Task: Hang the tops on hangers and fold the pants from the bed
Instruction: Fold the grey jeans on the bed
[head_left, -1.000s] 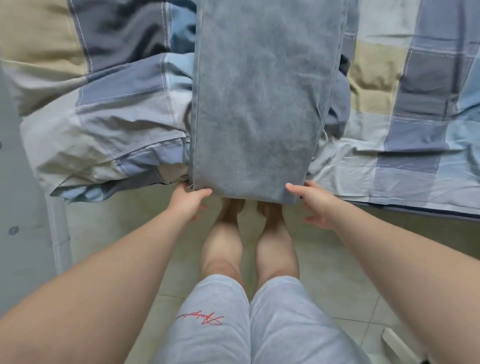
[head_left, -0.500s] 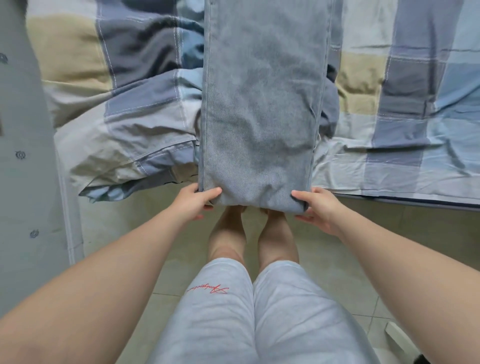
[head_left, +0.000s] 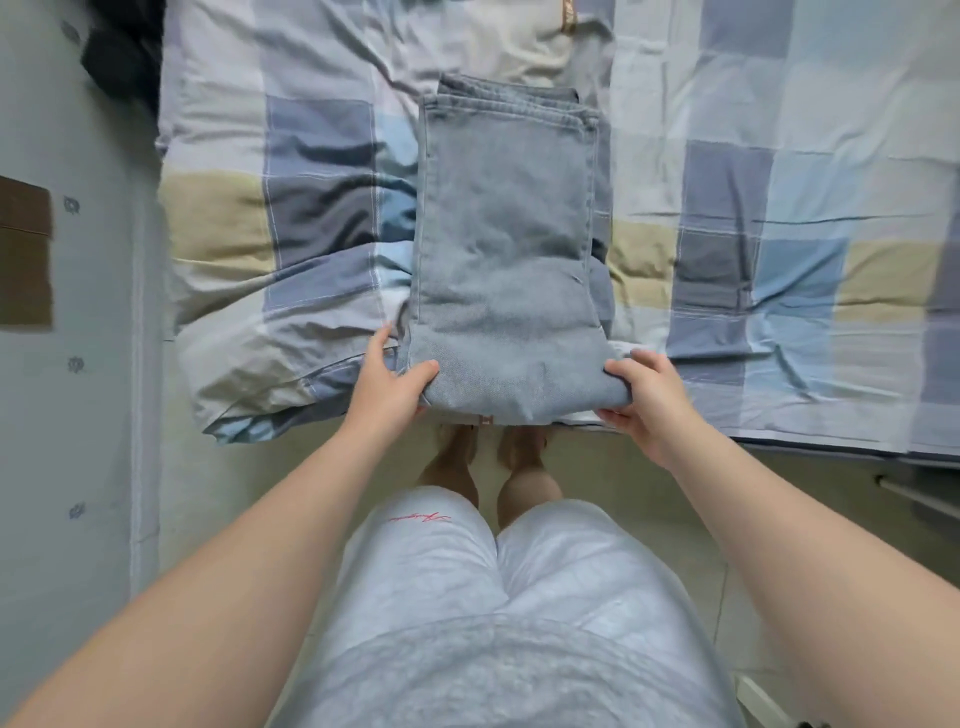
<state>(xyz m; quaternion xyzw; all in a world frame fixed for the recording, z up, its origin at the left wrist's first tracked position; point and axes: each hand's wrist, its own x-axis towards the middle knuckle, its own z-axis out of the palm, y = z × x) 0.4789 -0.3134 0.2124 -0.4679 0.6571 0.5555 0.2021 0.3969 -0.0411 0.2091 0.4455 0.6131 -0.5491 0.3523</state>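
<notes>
A pair of light grey-blue jeans (head_left: 506, 249) lies folded lengthwise on the bed (head_left: 769, 291), reaching from the near edge toward the far side. My left hand (head_left: 387, 382) grips the near left corner of the fold, thumb on top. On the near right corner my right hand (head_left: 647, 400) holds the thick fold, fingers curled round it. A cream top (head_left: 540, 47) with a tan strip lies beyond the jeans at the top of the view.
The bed carries a checked blue, grey and beige cover, bunched into a rumpled roll (head_left: 260, 332) left of the jeans. A pale wall (head_left: 62, 415) runs down the left. A dark garment (head_left: 122, 57) sits at the top left. Tiled floor (head_left: 613, 483) lies below the bed edge.
The view has tilted up the bed, so the far end of the jeans shows now. Both hands stay on the near corners, now gripping a thicker fold at the bed's edge.
</notes>
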